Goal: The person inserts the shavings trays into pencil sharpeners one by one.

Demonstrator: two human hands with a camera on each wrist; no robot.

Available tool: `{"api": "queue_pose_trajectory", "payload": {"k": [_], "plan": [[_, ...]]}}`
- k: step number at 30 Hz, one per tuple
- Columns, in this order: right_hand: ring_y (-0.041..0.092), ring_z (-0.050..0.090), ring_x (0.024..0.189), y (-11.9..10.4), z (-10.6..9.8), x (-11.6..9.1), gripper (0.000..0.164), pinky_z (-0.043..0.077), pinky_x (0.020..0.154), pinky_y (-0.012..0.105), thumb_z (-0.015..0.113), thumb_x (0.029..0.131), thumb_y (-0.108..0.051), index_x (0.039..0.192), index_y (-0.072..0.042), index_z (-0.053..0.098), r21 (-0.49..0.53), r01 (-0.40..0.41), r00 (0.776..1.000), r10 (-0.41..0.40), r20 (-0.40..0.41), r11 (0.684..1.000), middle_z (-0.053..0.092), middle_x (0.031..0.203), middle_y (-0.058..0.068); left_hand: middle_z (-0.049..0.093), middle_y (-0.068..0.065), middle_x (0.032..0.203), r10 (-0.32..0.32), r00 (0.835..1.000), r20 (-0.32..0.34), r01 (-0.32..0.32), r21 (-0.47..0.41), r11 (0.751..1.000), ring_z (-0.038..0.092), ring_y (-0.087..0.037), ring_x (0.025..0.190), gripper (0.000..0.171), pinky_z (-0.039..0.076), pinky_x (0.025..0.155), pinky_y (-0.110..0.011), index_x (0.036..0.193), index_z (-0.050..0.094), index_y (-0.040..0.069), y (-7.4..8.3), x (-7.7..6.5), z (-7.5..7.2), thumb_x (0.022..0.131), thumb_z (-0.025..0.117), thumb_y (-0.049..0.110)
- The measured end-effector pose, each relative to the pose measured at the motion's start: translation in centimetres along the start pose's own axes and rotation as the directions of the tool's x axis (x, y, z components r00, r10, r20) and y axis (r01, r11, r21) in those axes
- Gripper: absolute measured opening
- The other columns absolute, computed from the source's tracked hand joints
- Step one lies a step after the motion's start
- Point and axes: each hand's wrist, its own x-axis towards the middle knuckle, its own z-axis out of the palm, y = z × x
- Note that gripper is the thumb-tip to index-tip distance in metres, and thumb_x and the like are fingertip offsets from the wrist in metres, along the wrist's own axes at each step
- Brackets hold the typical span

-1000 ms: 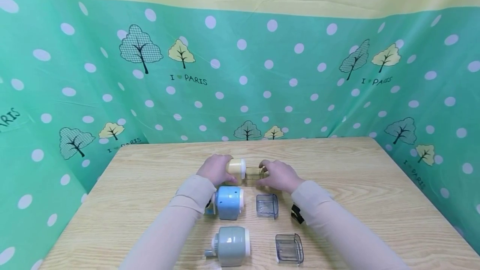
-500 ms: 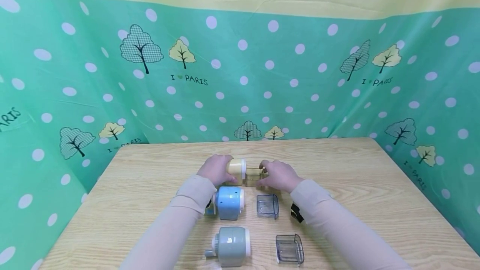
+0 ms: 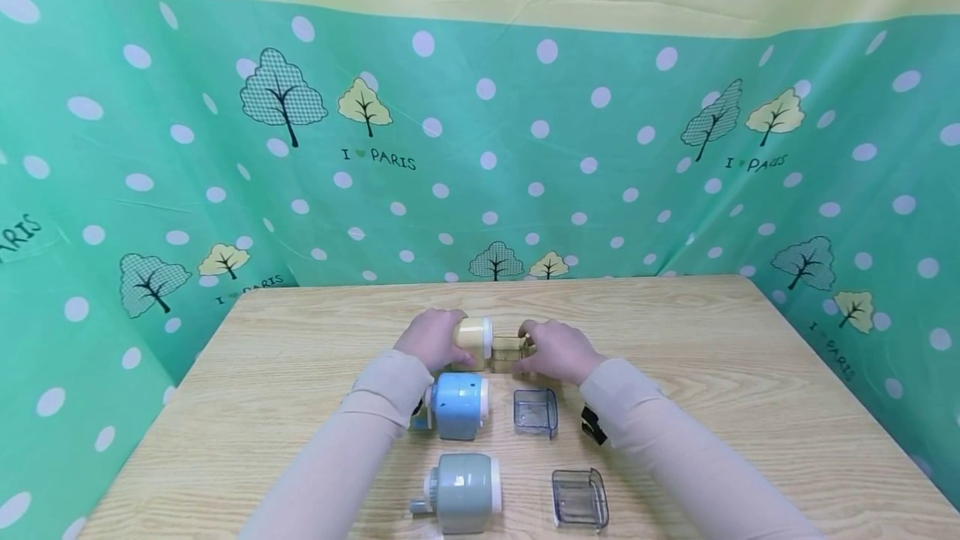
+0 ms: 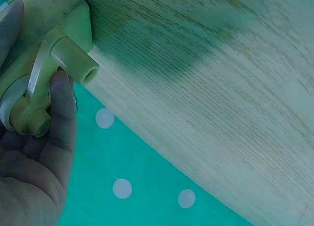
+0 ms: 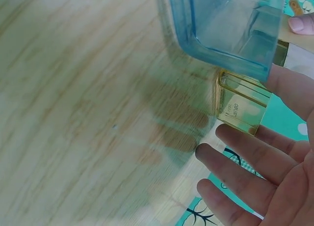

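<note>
At the back of the table, my left hand (image 3: 431, 338) grips the yellow crank pencil sharpener (image 3: 471, 332) around its body. The left wrist view shows its crank handle (image 4: 73, 59) beside the fingers (image 4: 61, 113). My right hand (image 3: 561, 352) pinches a clear yellow shavings drawer (image 3: 508, 352) between thumb and fingers, right at the sharpener's white-rimmed end. In the right wrist view the yellow drawer (image 5: 244, 104) sits between the thumb and the index finger, while the other fingers stretch out. My palm hides part of the sharpener in the head view.
A blue sharpener (image 3: 459, 407) and a grey-green sharpener (image 3: 463, 492) stand nearer on the wooden table (image 3: 300, 423). To their right lie a blue-tinted clear drawer (image 3: 535, 412) and a grey clear drawer (image 3: 579, 498). A polka-dot cloth (image 3: 487, 190) hangs behind the table.
</note>
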Motion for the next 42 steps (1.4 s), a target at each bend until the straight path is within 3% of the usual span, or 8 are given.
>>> {"api": "queue_pose_trajectory", "payload": {"k": [13, 23, 42], "plan": [[0.023, 0.069, 0.089, -0.24, 0.19, 0.25, 0.065, 0.057, 0.084, 0.045, 0.083, 0.073, -0.04, 0.125, -0.004, 0.067, -0.021, 0.012, 1.0, -0.012, -0.005, 1.0, 0.074, 0.104, 0.01, 0.073, -0.009, 0.101, -0.011, 1.0, 0.006, 0.011, -0.033, 0.999, 0.064, -0.021, 0.083, 0.076, 0.055, 0.081, -0.041, 0.131, 0.065, 0.001, 0.19, -0.01, 0.08, 0.065, 0.089, 0.03], [0.022, 0.069, 0.088, -0.45, 0.27, 0.39, 0.063, 0.057, 0.083, 0.044, 0.083, 0.074, -0.041, 0.123, -0.004, 0.067, -0.022, 0.019, 1.0, -0.019, 0.001, 1.0, 0.074, 0.105, 0.01, 0.073, -0.011, 0.106, -0.011, 1.0, 0.002, 0.011, -0.036, 0.999, 0.066, -0.022, 0.086, 0.078, 0.056, 0.083, -0.041, 0.133, 0.064, 0.001, 0.08, 0.0, 0.1, 0.066, 0.089, 0.032], [0.026, 0.069, 0.091, -0.88, 0.08, 0.42, 0.063, 0.057, 0.084, 0.046, 0.082, 0.075, -0.039, 0.125, -0.004, 0.066, -0.024, 0.032, 0.999, -0.032, 0.008, 0.999, 0.074, 0.107, 0.012, 0.072, -0.007, 0.097, -0.003, 1.0, 0.0, 0.003, -0.045, 0.999, 0.062, -0.017, 0.077, 0.076, 0.055, 0.077, -0.039, 0.131, 0.065, 0.002, -0.12, 0.07, 0.17, 0.065, 0.089, 0.031]]}}
